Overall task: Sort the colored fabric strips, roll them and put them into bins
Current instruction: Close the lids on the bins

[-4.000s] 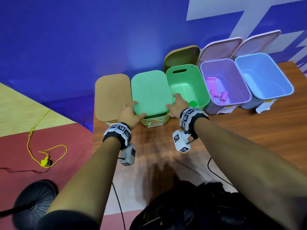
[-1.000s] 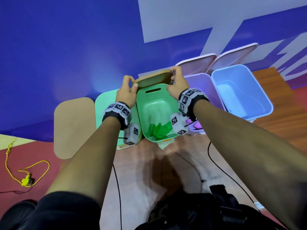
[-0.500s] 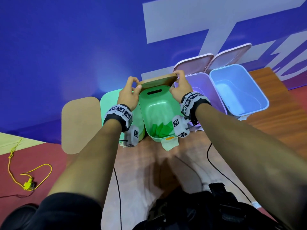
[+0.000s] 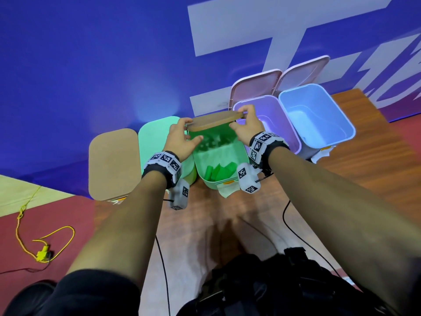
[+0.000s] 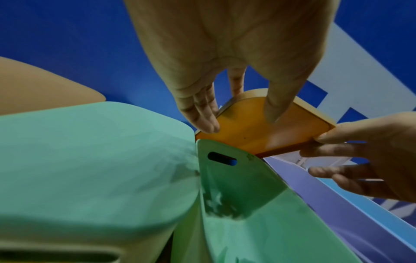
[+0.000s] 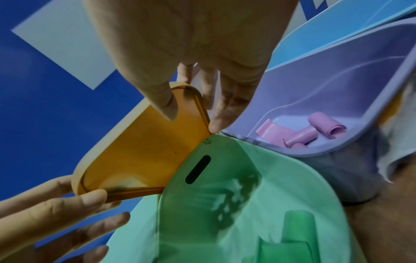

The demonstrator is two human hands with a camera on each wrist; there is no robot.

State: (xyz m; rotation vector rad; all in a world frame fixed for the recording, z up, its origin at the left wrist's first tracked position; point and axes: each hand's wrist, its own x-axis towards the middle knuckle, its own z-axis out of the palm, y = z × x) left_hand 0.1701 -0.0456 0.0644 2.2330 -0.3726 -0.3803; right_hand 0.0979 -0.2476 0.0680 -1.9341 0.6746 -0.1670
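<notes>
Green strips (image 4: 220,171) partly hidden behind the right wrist camera (image 4: 247,180) — count indeterminable; purple bin's (image 4: 287,124) contents concealed by the right hand (image 4: 247,128).

Head overhead; wrists close underneath

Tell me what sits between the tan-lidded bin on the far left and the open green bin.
A closed bin with a mint green lid stands between the tan-lidded bin and the open green bin; the head view shows it.
</notes>
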